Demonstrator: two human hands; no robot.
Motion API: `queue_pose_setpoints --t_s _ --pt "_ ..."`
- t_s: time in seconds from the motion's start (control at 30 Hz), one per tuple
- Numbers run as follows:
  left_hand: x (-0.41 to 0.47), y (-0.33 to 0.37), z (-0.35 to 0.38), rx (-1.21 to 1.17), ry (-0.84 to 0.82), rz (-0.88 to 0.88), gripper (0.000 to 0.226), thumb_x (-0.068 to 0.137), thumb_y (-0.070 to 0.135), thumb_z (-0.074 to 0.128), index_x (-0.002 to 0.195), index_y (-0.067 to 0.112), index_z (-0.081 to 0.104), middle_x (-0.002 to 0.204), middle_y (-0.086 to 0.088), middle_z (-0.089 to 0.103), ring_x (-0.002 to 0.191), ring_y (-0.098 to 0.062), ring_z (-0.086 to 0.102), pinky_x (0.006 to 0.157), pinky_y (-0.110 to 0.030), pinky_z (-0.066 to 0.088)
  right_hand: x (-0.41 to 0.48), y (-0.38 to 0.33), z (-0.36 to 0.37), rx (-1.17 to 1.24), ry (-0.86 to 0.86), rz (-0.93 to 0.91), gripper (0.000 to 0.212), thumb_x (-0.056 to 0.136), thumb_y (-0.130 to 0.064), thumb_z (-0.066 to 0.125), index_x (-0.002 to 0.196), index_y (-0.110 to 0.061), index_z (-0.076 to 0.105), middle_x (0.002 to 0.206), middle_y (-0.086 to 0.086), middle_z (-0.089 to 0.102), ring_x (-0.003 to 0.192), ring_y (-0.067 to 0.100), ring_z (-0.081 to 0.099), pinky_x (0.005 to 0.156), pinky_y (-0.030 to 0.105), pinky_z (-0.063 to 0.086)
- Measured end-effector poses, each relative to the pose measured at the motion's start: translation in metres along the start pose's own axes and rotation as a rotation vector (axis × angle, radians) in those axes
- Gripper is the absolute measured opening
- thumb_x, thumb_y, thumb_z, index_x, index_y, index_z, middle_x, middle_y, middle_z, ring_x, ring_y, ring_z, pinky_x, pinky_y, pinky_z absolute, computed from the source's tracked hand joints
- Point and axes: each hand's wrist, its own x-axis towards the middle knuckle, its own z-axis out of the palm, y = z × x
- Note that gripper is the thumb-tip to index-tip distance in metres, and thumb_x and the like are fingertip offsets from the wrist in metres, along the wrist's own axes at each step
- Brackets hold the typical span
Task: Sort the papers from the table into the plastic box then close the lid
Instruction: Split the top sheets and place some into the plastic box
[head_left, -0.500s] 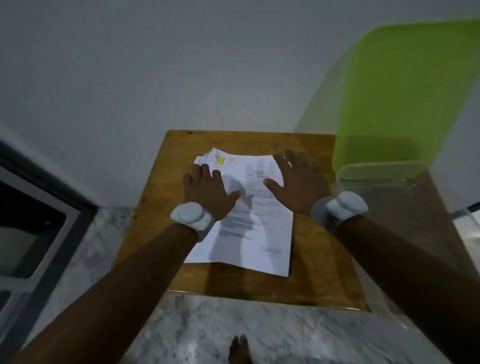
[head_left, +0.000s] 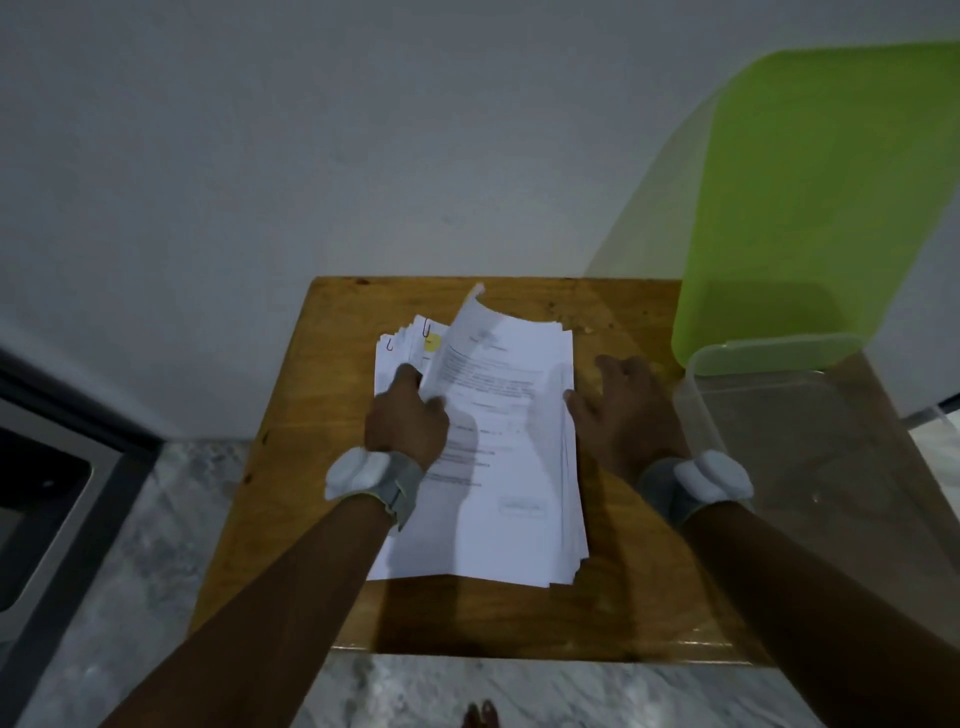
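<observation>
A stack of white printed papers (head_left: 511, 462) lies in the middle of the wooden table (head_left: 311, 467). My left hand (head_left: 408, 421) pinches the left edge of the upper sheets and lifts them, so the top-left corner curls up. Below them show clipped sheets with a yellow sticky note (head_left: 432, 343). My right hand (head_left: 621, 410) rests flat against the stack's right edge, fingers spread. The clear plastic box (head_left: 810, 467) stands on the table's right side, its green lid (head_left: 821, 208) raised upright at the back.
A grey wall runs right behind the table. Marble floor (head_left: 156, 571) surrounds it, with a dark framed panel (head_left: 36, 519) at the left. My toes (head_left: 480, 716) show at the bottom edge.
My left hand went from lying flat on the papers to gripping and lifting their left edge. My right hand slid off the stack's top to its right side.
</observation>
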Motion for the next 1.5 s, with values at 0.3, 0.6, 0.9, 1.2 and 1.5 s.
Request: queue_pose_setpoints --t_s 0.3,0.6,0.9,1.2,1.5 --pt "0.022 -0.008 -0.073 -0.125 0.151 0.142 0.032 0.081 0.027 0.071 0.110 0.017 0.061 0.107 -0.007 0.070 0.086 -0.024 0.062 0.073 -0.029 0.046 -0.024 -0.030 0.028 0.523 -0.270 0.454 0.068 0.064 -0.047 0.086 0.113 -0.009 0.059 0.116 0.008 0.068 0.101 0.028 0.066 0.082 0.039 0.056" --pt "-0.003 0.000 -0.085 -0.106 0.122 0.171 0.025 0.085 0.021 0.058 0.109 0.013 0.058 0.100 -0.007 0.067 0.078 -0.020 0.054 0.069 -0.029 0.042 -0.022 -0.007 0.007 0.506 -0.111 0.316 0.039 0.093 -0.013 0.061 0.131 -0.008 0.056 0.133 0.012 0.062 0.121 0.035 0.058 0.103 0.037 0.044" --pt "-0.030 0.082 -0.106 -0.094 0.180 0.245 0.016 0.086 0.013 0.052 0.102 0.015 0.054 0.089 0.000 0.059 0.071 -0.018 0.053 0.062 -0.026 0.039 -0.002 0.017 -0.078 0.591 0.017 0.340 0.022 0.089 -0.017 0.060 0.105 -0.010 0.074 0.102 0.013 0.075 0.094 0.035 0.067 0.078 0.031 0.048" --pt "-0.088 0.173 -0.095 -0.115 0.269 0.294 0.012 0.086 0.017 0.051 0.098 0.016 0.054 0.086 0.002 0.061 0.064 -0.009 0.054 0.053 -0.020 0.036 -0.008 0.123 -0.200 0.575 0.110 0.392 0.024 0.084 -0.021 0.065 0.103 -0.013 0.076 0.104 0.012 0.075 0.097 0.034 0.067 0.088 0.038 0.054" --pt "-0.150 0.253 -0.012 -0.025 0.233 0.337 0.010 0.086 0.023 0.050 0.095 0.023 0.048 0.087 -0.004 0.063 0.078 -0.031 0.063 0.066 -0.037 0.053 -0.049 0.239 -0.258 0.517 0.073 0.397 0.019 0.083 -0.021 0.059 0.092 -0.018 0.075 0.091 0.011 0.074 0.086 0.035 0.068 0.084 0.042 0.058"
